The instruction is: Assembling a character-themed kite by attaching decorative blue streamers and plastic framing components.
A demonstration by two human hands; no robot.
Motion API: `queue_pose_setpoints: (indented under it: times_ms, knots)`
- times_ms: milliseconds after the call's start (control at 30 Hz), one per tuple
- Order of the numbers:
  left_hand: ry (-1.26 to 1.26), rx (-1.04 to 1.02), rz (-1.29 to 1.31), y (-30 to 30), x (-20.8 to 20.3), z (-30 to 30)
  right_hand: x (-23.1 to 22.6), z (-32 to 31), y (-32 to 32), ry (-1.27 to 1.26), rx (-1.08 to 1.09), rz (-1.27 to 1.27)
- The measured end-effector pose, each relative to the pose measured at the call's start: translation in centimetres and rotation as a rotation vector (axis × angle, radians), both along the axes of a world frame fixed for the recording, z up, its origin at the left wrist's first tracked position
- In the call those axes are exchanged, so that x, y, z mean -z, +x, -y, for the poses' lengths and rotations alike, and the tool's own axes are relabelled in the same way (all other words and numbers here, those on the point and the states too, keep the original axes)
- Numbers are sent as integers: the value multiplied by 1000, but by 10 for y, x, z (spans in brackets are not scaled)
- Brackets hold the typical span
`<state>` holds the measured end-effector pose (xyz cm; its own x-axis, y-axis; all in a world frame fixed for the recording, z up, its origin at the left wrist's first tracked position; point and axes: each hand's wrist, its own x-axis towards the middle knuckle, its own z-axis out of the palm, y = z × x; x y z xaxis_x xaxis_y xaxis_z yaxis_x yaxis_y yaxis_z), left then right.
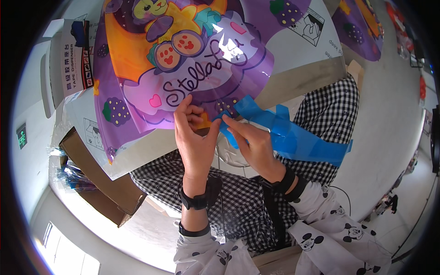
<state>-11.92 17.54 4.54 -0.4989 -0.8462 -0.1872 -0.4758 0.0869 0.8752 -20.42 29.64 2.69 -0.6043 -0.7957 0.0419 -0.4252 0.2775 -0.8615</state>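
A shiny purple plastic sheet [247, 75] with a cartoon animal, grapes and lettering lies on the work surface in front of me. At its near edge my left hand [195, 146] has its fingers curled, thumb tip against the end of a crumpled strip of blue plastic film [293, 135]. My right hand [256, 149] pinches the same end between thumb and forefinger. From there the film trails right across my lap. A small orange piece [202, 121] shows beside my left fingers; whether it is held I cannot tell.
A printed carton [75, 59] stands at the far left. Below it is an open brown cardboard box [105, 178] near clear plastic packets [75, 176]. Another purple printed sheet [360, 30] hangs at the far right. My checked apron [238, 201] covers my lap.
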Motion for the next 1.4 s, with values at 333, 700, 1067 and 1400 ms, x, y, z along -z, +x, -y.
queue_pose_setpoints:
  times_ms: [333,700,1067,1400]
  knots:
    - [-12,0,16,-1,-1,1,3,2,0,-5,17,-8]
    - [-15,11,35,-3,-3,1,0,6,0,2,57,-59]
    - [194,-75,-143,-4,-20,13,-10,5,-4,76,37,-116]
    - [75,110,72,-14,-5,23,-8,0,-4,141,8,-24]
